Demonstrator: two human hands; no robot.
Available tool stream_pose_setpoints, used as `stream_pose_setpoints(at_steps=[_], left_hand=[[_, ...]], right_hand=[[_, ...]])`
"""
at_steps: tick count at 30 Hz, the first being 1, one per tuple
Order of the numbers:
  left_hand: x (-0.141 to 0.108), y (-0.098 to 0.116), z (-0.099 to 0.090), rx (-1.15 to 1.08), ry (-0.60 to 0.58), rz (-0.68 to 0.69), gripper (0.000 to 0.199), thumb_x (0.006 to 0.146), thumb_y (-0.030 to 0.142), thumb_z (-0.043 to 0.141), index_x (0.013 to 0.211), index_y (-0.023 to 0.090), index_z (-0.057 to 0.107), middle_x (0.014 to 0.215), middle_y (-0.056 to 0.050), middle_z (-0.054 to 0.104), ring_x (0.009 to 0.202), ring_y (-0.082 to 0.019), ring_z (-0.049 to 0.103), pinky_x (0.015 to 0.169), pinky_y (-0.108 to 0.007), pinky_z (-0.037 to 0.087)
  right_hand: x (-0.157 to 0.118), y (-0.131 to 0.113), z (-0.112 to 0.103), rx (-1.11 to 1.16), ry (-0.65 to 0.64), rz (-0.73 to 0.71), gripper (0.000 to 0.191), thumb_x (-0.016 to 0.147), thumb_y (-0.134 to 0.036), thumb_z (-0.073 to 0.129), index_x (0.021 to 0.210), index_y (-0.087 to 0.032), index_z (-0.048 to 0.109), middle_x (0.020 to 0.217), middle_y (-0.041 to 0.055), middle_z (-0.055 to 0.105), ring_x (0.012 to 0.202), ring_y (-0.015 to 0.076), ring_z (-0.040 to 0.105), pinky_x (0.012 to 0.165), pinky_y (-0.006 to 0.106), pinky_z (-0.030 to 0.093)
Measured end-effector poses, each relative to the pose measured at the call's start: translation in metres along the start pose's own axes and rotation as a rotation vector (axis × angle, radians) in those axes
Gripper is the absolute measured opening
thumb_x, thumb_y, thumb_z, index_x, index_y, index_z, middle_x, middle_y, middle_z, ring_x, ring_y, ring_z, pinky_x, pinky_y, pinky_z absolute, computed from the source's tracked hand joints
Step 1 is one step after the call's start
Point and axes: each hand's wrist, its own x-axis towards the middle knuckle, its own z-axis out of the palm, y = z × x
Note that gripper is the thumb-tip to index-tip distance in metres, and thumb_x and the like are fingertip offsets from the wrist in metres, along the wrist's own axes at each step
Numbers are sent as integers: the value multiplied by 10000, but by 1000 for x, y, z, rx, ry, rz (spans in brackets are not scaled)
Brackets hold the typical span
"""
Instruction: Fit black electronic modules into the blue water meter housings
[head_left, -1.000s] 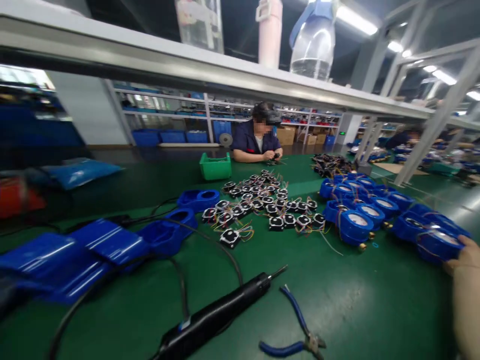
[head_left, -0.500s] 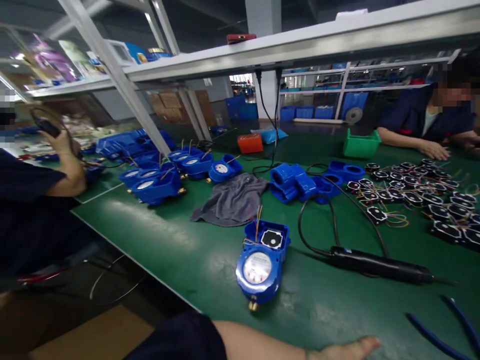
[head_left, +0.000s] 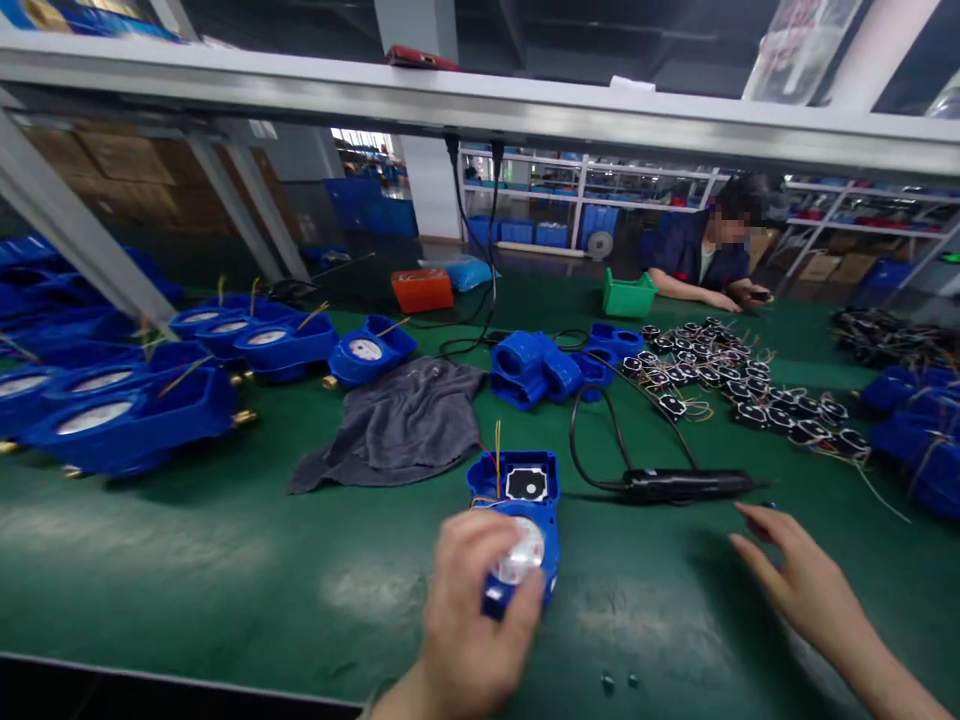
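Note:
A blue water meter (head_left: 551, 545) lies in front of me, its round dial toward me and its rear compartment uncovered. In that compartment sits a black module with a white rim (head_left: 526, 485), and thin coloured wires stand up beside it. My left hand (head_left: 480, 600) curls over the near left part of the meter, fingers and thumb around the dial end, slightly blurred. To the right, my right hand (head_left: 795, 570) hovers with thumb and fingers apart and nothing in it. Just beyond its fingertips lies a black electric screwdriver (head_left: 686, 485). Two small screws (head_left: 619, 682) rest near the front.
A grey cloth (head_left: 405, 420) lies behind the meter. More blue meters (head_left: 135, 410) stand at left, blue housings (head_left: 532, 365) behind, black modules (head_left: 735, 375) at right. A green bin (head_left: 628, 295) and an orange box (head_left: 422, 290) sit farther back. A co-worker (head_left: 694, 255) sits opposite.
My view has swung to the right. My left hand has come onto the meter, and my right hand has come into view at the right. The blue-handled tool no longer shows.

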Motion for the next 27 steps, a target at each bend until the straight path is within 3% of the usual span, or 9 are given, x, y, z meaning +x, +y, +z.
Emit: stream_pose_setpoints(at_steps=[3, 5, 10, 15, 18, 21, 23, 25, 27], left_hand=[[-6, -12, -51, -71, 113, -59, 830, 723, 507, 667, 1382, 263, 227, 1355, -146, 447, 1262, -313, 430, 1050, -514, 305], [-9, -21, -77, -122, 190, -115, 828, 762, 525, 622, 1374, 229, 150, 1355, -179, 416, 1279, -316, 405, 1063, -522, 272], [-8, -38, -90, -338, 158, -162, 765, 827, 524, 534, 1325, 186, 63, 1250, -184, 484, 1154, -284, 527, 993, -468, 383], [-14, -37, -70, -482, 119, -150, 682, 871, 496, 502, 1318, 234, 59, 1274, -152, 474, 1161, -265, 522, 1000, -460, 381], [-20, -38, -60, -515, 90, -164, 685, 869, 501, 511, 1320, 247, 62, 1320, -151, 440, 1186, -270, 499, 1010, -461, 373], [-25, -42, -56, -482, 52, -191, 692, 876, 502, 491, 1337, 254, 37, 1333, -151, 421, 1187, -268, 497, 1010, -459, 381], [-27, -43, -60, -263, 120, -196, 680, 875, 486, 492, 1356, 256, 68, 1336, -156, 395, 1216, -287, 463, 1010, -497, 375], [-28, -41, -68, 100, 312, -33, 720, 832, 469, 558, 1380, 251, 145, 1374, -167, 320, 1279, -336, 371, 1020, -553, 338], [-25, -33, -77, 422, 437, 318, 729, 784, 464, 614, 1389, 251, 267, 1409, -139, 309, 1315, -366, 306, 1058, -572, 267]], right_hand=[[41, -33, 21, -20, -126, -147, 639, 804, -504, 593, 1355, -236, 411, 1346, 75, 457, 1259, 256, 396, 1110, 411, 278], [65, -46, 28, -27, -229, -204, 729, 745, -459, 680, 1376, -224, 399, 1335, 99, 471, 1251, 282, 398, 1103, 450, 263], [98, -59, 26, 5, -377, -215, 550, 727, -380, 711, 1220, -188, 559, 1095, 92, 614, 1046, 262, 547, 980, 494, 379], [111, -88, -13, 166, -90, -85, 657, 642, -401, 760, 1231, -209, 540, 1095, 98, 605, 1046, 300, 535, 1008, 492, 356], [112, -123, -48, 348, 131, 12, 641, 614, -428, 786, 1163, -180, 567, 875, 79, 608, 878, 315, 581, 903, 583, 409], [109, -169, -71, 662, 228, -18, 693, 705, -479, 681, 1311, -252, 431, 850, 20, 552, 727, 221, 601, 720, 499, 537], [108, -201, -76, 886, 324, -75, 558, 769, -489, 597, 1268, -282, 459, 805, -8, 506, 731, 169, 577, 671, 399, 562], [109, -230, -75, 1114, 401, -90, 332, 863, -418, 523, 1160, -271, 539, 811, -1, 545, 752, 164, 601, 680, 381, 564], [112, -253, -70, 1186, 437, -130, 258, 922, -380, 445, 1113, -255, 565, 835, 6, 602, 793, 193, 638, 706, 405, 562]])
